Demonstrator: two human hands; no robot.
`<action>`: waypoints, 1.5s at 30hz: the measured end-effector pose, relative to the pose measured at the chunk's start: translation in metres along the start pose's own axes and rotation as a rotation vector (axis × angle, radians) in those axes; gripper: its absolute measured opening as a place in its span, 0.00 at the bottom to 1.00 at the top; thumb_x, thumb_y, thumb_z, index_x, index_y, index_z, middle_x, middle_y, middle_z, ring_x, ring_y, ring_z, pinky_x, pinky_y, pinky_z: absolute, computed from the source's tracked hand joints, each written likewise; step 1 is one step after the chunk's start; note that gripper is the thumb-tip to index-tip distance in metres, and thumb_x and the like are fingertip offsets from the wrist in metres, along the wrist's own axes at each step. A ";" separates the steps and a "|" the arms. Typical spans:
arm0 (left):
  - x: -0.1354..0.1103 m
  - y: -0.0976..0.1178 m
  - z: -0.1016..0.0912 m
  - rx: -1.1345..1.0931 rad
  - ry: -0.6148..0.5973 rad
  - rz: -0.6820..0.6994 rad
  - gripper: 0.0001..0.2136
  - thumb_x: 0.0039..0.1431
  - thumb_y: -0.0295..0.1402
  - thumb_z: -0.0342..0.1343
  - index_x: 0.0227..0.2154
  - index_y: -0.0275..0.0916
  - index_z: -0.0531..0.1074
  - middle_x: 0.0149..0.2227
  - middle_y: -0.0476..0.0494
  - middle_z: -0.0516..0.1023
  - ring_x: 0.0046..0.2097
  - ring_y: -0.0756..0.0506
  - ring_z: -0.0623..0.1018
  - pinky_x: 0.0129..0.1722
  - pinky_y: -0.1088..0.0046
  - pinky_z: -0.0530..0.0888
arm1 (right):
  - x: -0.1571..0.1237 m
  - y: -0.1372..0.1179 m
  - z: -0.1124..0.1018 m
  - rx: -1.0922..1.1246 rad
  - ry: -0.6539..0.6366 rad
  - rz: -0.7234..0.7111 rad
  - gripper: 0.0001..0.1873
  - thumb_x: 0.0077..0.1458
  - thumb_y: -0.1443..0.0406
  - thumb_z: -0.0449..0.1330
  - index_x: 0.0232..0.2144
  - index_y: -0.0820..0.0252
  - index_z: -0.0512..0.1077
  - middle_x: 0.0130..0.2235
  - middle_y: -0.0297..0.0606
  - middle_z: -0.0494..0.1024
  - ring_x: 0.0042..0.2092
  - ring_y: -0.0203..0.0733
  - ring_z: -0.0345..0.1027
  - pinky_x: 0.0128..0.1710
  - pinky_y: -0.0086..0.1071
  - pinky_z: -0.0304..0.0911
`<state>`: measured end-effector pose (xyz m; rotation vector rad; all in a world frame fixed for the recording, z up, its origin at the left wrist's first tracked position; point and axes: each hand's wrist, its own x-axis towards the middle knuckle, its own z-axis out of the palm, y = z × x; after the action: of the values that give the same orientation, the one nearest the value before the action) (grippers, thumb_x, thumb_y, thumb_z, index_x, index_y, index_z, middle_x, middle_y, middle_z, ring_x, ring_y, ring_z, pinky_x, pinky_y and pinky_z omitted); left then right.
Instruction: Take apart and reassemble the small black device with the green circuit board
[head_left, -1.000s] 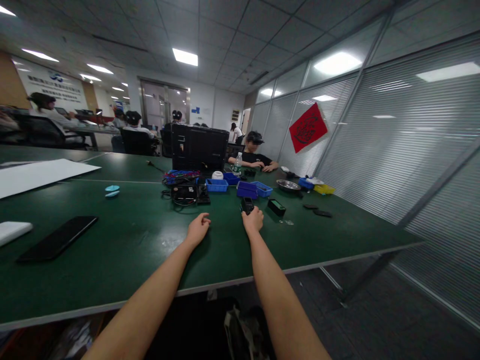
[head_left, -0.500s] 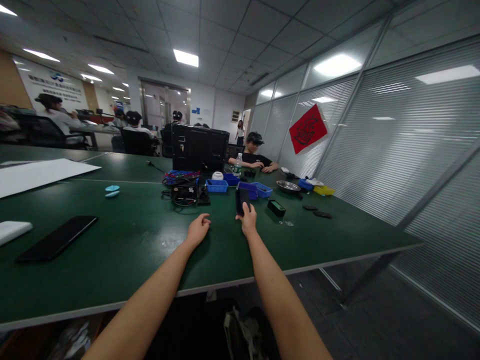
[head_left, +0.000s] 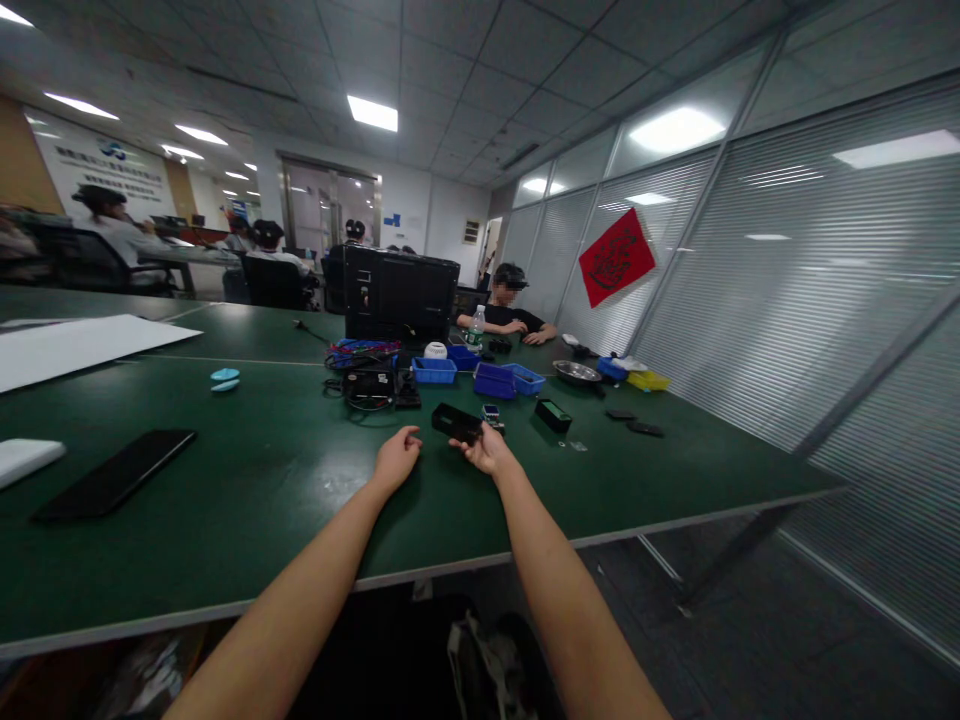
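My right hand (head_left: 487,455) grips a small black box-shaped casing (head_left: 456,423) by one end and holds it tilted to the left, just above the green table (head_left: 247,480). A small part with a blue face (head_left: 491,415) lies on the table just behind that hand. My left hand (head_left: 396,457) rests on the table a little to the left of the casing, fingers curled loosely with nothing visible in them. Another small black box with a green side (head_left: 553,414) sits to the right.
Blue bins (head_left: 495,380), a tangle of cables and black parts (head_left: 369,385), a black case (head_left: 400,295), a metal dish (head_left: 576,372) and a yellow bin (head_left: 649,379) stand further back. A dark phone (head_left: 112,474) lies at the left. Another person (head_left: 508,310) sits across the table.
My right hand lifted the black casing off the table, stood it upright, then swung it down to the left towards my left hand. The left hand stayed still.
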<state>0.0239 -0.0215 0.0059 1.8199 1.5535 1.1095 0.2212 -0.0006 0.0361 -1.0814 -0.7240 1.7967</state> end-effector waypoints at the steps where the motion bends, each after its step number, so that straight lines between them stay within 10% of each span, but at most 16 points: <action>1: 0.000 0.001 0.000 0.001 -0.002 0.000 0.17 0.50 0.25 0.47 0.45 0.38 0.66 0.36 0.47 0.76 0.37 0.49 0.74 0.39 0.76 0.67 | 0.000 0.000 0.000 -0.018 -0.001 0.003 0.20 0.59 0.55 0.38 0.38 0.64 0.62 0.26 0.44 0.74 0.17 0.32 0.63 0.12 0.21 0.57; 7: -0.002 0.004 -0.001 0.008 0.001 -0.003 0.17 0.49 0.24 0.47 0.44 0.38 0.66 0.35 0.47 0.77 0.37 0.49 0.74 0.40 0.75 0.68 | 0.002 0.003 0.000 -0.281 0.065 -0.039 0.21 0.59 0.56 0.38 0.35 0.66 0.63 0.23 0.46 0.74 0.19 0.35 0.66 0.14 0.23 0.60; 16: -0.001 0.000 0.000 -0.008 0.009 0.012 0.16 0.49 0.25 0.47 0.43 0.37 0.67 0.35 0.47 0.77 0.36 0.50 0.74 0.38 0.75 0.68 | -0.011 0.006 0.004 -1.413 0.745 -0.455 0.29 0.57 0.49 0.37 0.33 0.60 0.71 0.40 0.47 0.72 0.42 0.46 0.67 0.41 0.38 0.59; 23: -0.002 0.002 0.001 0.053 0.009 0.040 0.18 0.50 0.26 0.47 0.45 0.38 0.66 0.37 0.46 0.75 0.36 0.50 0.74 0.39 0.75 0.68 | -0.009 0.017 0.014 -1.481 0.592 -0.581 0.22 0.53 0.52 0.48 0.42 0.59 0.68 0.43 0.43 0.70 0.44 0.43 0.63 0.40 0.31 0.56; 28: -0.010 0.009 0.003 0.221 0.075 0.335 0.22 0.49 0.37 0.53 0.49 0.42 0.64 0.52 0.42 0.63 0.49 0.45 0.68 0.50 0.69 0.65 | -0.003 0.022 0.019 -1.456 0.432 -0.669 0.21 0.57 0.53 0.43 0.35 0.59 0.70 0.37 0.39 0.72 0.39 0.38 0.64 0.39 0.27 0.55; 36: -0.014 0.007 0.006 0.371 0.045 0.483 0.16 0.51 0.38 0.53 0.45 0.45 0.69 0.52 0.44 0.62 0.49 0.43 0.66 0.52 0.63 0.63 | -0.005 -0.004 -0.018 -1.344 1.098 -0.684 0.21 0.57 0.57 0.43 0.41 0.62 0.69 0.43 0.49 0.68 0.45 0.46 0.60 0.39 0.33 0.55; 45: -0.013 0.008 0.006 0.348 0.013 0.448 0.16 0.53 0.36 0.51 0.46 0.46 0.68 0.47 0.44 0.66 0.47 0.45 0.66 0.50 0.66 0.64 | 0.009 0.003 -0.030 -1.515 1.049 -0.499 0.20 0.52 0.58 0.51 0.40 0.69 0.68 0.42 0.53 0.68 0.44 0.52 0.60 0.38 0.37 0.56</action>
<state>0.0328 -0.0352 0.0057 2.4890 1.4520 1.0866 0.2451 0.0070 0.0169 -2.1765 -1.4403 -0.1650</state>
